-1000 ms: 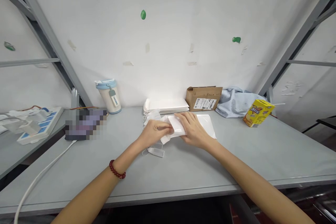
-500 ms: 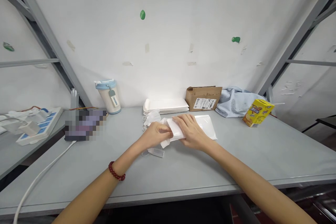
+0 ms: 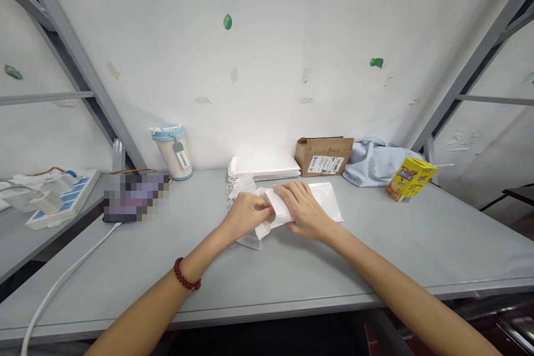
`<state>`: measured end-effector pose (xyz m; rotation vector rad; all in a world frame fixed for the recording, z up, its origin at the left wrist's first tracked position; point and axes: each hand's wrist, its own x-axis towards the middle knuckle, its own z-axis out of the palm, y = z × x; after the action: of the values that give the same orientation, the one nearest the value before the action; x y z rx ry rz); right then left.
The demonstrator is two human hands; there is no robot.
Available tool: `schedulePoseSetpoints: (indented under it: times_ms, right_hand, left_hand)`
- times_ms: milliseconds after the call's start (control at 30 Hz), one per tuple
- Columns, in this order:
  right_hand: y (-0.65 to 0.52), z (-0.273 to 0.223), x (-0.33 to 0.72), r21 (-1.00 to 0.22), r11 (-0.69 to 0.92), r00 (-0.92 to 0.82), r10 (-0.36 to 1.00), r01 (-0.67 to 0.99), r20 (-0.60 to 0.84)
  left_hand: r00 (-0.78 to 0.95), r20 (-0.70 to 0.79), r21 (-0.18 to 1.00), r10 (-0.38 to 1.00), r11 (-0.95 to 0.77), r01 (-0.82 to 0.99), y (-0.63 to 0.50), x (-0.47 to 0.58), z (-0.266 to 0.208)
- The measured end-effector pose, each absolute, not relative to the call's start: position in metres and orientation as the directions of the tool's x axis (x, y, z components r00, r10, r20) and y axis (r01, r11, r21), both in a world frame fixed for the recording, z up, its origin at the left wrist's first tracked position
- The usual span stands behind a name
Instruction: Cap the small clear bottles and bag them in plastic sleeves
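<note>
A white, slightly glossy envelope (image 3: 325,198) lies across the middle of the desk, its left end raised and open. My right hand (image 3: 301,208) wraps over its middle, fingers on top and thumb below. At the open end, my left hand (image 3: 249,212) is closed in a pinch at the edge, its fingertips partly hidden by the envelope. Whether these fingertips also hold something inside cannot be seen. Beneath the left hand lies a small translucent plastic piece (image 3: 251,242). Crumpled whitish bags with looped cords (image 3: 242,183) sit just behind that hand.
Behind are a stack of white envelopes (image 3: 265,167), a cardboard box (image 3: 324,157) and a grey-blue cloth (image 3: 371,164). A yellow drink carton (image 3: 411,179) stands right. Left are a tumbler (image 3: 173,153), a blurred phone (image 3: 136,198), its white cable (image 3: 69,273) and a power strip (image 3: 69,203).
Both hands keep their grip on the envelope, with very little movement. The translucent piece under my left hand is a bit more covered, and the envelope's right end has shifted slightly left.
</note>
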<state>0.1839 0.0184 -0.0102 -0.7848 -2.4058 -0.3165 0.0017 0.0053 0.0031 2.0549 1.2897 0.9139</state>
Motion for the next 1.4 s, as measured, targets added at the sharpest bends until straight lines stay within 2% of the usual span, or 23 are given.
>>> schedulePoseSetpoints:
  times_ms: [167,367,633,867,1267,1400]
  right_hand:
    - [0.0169,-0.0105,0.1824,0.031,0.803,-0.66,0.467,0.595,0.588]
    - [0.0173,-0.01,0.1831,0.026,0.803,-0.659,0.469,0.596,0.588]
    - [0.0181,-0.0117,0.1823,0.026,0.799,-0.655,0.474,0.601,0.589]
    - [0.0165,-0.0116,0.1804,0.032,0.805,-0.66,0.462,0.593,0.593]
    - [0.0173,-0.0156,0.1782,0.037,0.808,-0.662,0.454,0.588,0.596]
    - [0.0246,-0.0166,0.1815,0.028,0.77,-0.612,0.484,0.637,0.625]
  left_hand:
    - [0.247,0.313,0.677,0.917,-0.398,0.619,0.0044,0.0041,-0.0012]
    - [0.287,0.367,0.621,0.885,-0.463,0.632,0.0037,0.0035,-0.0003]
    - [0.296,0.362,0.575,0.884,-0.462,0.675,0.0012,0.0027,0.0007]
    - [0.259,0.462,0.505,0.848,-0.492,0.71,0.0044,0.0045,-0.007]
    - [0.138,0.434,0.495,0.89,-0.364,0.789,0.0011,0.0089,-0.0061]
    - [0.193,0.465,0.536,0.864,-0.449,0.715,0.0032,0.0051,0.0006]
